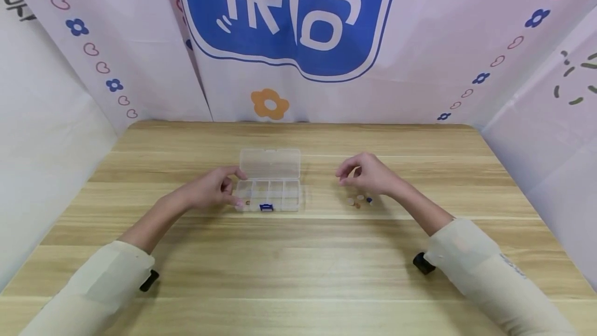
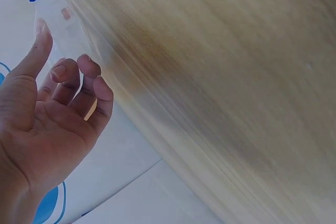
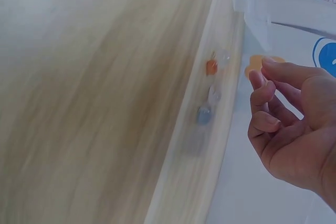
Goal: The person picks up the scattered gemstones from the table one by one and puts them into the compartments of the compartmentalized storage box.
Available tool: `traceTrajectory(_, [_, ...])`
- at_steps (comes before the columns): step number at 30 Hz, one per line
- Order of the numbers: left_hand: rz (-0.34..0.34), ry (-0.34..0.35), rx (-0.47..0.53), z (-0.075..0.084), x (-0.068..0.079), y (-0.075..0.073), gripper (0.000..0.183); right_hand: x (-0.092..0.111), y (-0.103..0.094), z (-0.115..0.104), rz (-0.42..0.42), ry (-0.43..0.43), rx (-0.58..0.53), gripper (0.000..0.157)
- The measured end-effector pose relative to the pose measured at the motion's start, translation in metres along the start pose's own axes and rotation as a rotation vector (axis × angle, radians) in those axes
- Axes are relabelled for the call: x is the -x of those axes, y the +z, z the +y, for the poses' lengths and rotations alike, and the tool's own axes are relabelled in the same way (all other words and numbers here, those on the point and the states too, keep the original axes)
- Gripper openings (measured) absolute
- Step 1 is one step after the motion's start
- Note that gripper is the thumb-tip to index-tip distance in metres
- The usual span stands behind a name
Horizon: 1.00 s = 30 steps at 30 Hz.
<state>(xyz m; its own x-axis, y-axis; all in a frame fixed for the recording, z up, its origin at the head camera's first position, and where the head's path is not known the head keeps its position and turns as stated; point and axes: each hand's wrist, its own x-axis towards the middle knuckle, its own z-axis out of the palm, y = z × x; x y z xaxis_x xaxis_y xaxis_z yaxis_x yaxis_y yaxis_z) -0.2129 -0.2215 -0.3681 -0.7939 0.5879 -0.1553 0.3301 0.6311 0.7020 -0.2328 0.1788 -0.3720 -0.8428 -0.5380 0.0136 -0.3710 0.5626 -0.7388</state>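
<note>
The clear box [image 1: 291,202] stood left of the middle on the wooden table [image 1: 298,263], its lid [image 1: 270,164] open toward the far side and a small brownish piece [image 1: 247,203] in its left near part. The left hand [image 1: 212,188] had thumb and index finger at the two corners of the box's left end, and seemed to hold it between them. Too strong pressure there might tilt this light box and spill the piece, and a touch of the index finger might knock the lid shut. The right hand [image 1: 366,172] was just above the small loose pieces [image 1: 360,197], well apart to the right. Its thumb and index fingertips nearly met; whether they pinched anything, one could not tell. If they did, a weak pinch might drop it, and the low hand could scatter the others
</note>
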Motion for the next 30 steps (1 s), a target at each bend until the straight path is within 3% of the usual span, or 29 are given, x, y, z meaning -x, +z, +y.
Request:
traceTrajectory(17, [-0.004, -0.016, -0.01, 0.001, 0.001, -0.001, 0.056, 0.022, -0.015, 0.027, -0.066, 0.003, 0.015, 0.011])
traceTrajectory(30, [-0.007, -0.012, -0.011, 0.001, 0.001, -0.001, 0.056, 0.037, -0.026, 0.034, -0.111, 0.029, 0.05, 0.008])
